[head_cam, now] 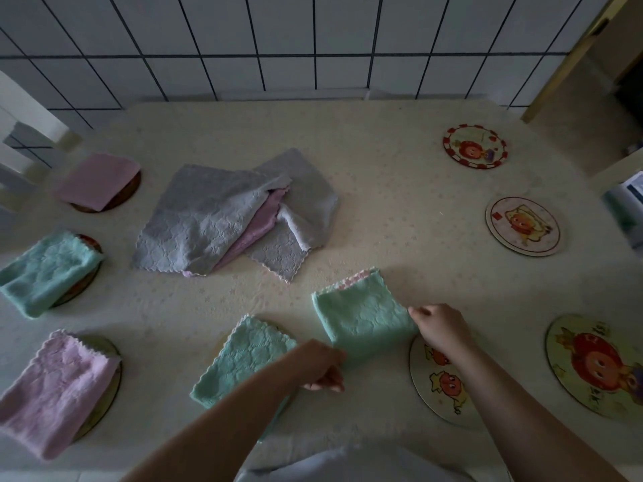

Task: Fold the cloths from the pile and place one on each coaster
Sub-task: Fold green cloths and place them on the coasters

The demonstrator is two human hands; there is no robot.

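A folded green cloth (363, 320) lies on the worktop (400, 203) — right hand (440, 328) pinches its right edge, left hand (322, 365) grips its near-left corner. Beyond both hands sits the grey-and-pink pile (233, 217); a bare coaster (440, 384) lies under the right wrist.

Table (382, 168), cream patterned cover: cloth pile (222, 217) centre; four cloth-topped coasters left and near; four bare coasters right; green folded cloth (362, 318) near.

Coasters (104, 198) under folded cloths (97, 180) — mostly hidden.
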